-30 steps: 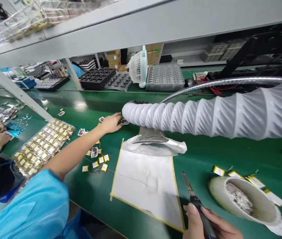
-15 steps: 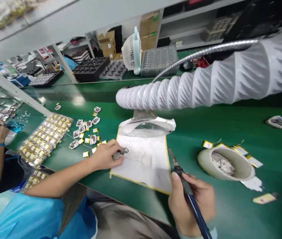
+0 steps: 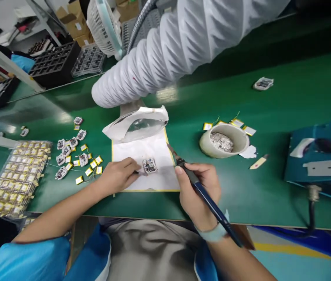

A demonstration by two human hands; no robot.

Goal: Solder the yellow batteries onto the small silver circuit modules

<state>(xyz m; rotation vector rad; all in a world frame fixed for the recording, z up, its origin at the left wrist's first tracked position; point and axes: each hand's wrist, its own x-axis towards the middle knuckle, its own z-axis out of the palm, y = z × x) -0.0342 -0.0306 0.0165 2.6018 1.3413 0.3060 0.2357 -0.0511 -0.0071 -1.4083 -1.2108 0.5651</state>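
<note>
While inside the pot (image 3: 211, 149), silvery scrap (image 3: 220, 142) — right hand (image 3: 193, 198) round a soldering iron (image 3: 208, 200), left hand (image 3: 117, 174) — hold unclear.

Sleeves (image 3: 36, 259) are blue; the lap garment (image 3: 153, 249), perhaps trousers, grey-beige; the right wristband (image 3: 212, 234) pale blue-green.

Glossy green workbench (image 3: 226, 89), pale slanted post (image 3: 7, 64), light-blue floor (image 3: 291, 267)

Mid-table (image 3: 270, 199), as I see it, a sheet of paper (image 3: 163, 181) carries one circuit-board housing (image 3: 149, 166), with a fume hood (image 3: 146, 121) behind. To the worker's left lie scattered batteries (image 3: 88, 171), then a loaded tray (image 3: 36, 142); to the right, a cup (image 3: 206, 148), more batteries (image 3: 237, 122) behind it, then the soldering station (image 3: 323, 157).
</note>
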